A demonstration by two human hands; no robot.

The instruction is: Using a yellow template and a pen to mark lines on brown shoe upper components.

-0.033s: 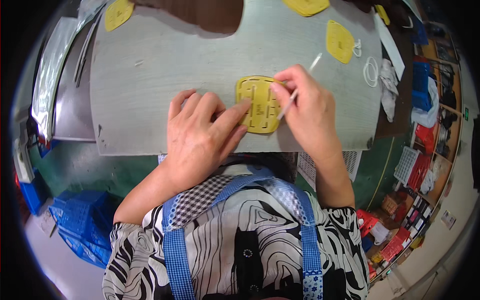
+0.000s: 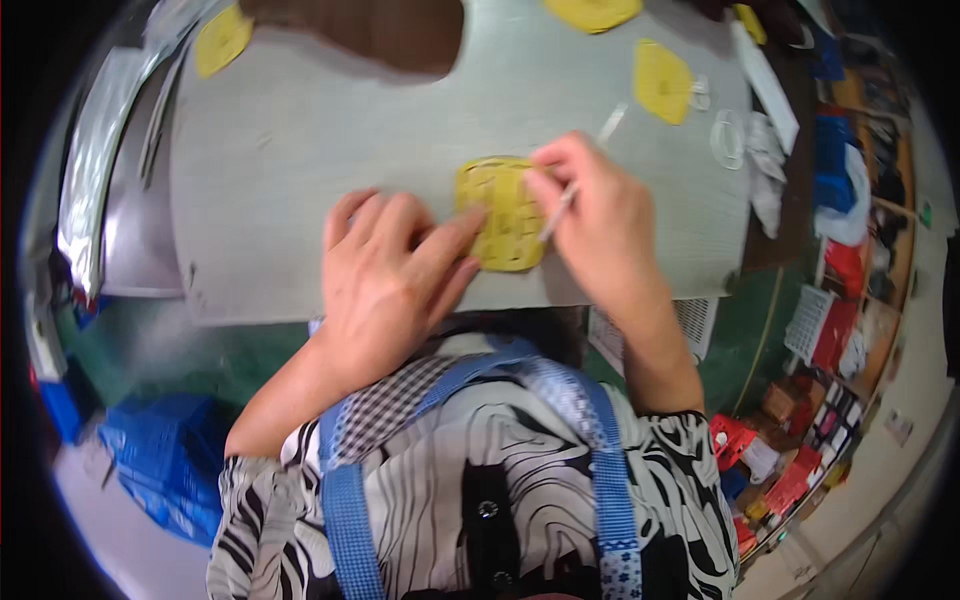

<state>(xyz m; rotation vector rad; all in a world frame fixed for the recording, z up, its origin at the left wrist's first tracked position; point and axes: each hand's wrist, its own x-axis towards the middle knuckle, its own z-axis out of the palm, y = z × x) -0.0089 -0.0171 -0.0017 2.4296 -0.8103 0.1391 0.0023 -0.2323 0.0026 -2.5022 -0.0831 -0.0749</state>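
A flat yellow piece with rounded corners and rows of slots (image 2: pixel 505 240) lies on the grey worktable (image 2: pixel 270 190) in front of me. My left hand (image 2: pixel 380 270) rests on its left side, index finger stretched onto the piece and the others loosely bent. My right hand (image 2: pixel 605 220) is closed at the upper right corner, thumb and index finger together. It holds a slim white stick (image 2: pixel 558 215), whose lower end points down at the piece's right edge. Behind the knuckles a white strip (image 2: pixel 613 122) lines up with the stick; whether they are one thing I cannot tell.
More yellow pieces lie at the far left (image 2: pixel 223 42), far middle (image 2: pixel 595 10) and right (image 2: pixel 662 82). White cord loops (image 2: pixel 728 140) and a pale cloth (image 2: pixel 766 170) sit at the right edge. A dark brown shape (image 2: pixel 400 35) covers the far edge. Blue crates (image 2: pixel 170 450) stand lower left.
The view has shifted slightly and blurred, so everything sits a little further left. Both hands, the stick and the yellow piece keep nearly the same positions relative to each other.
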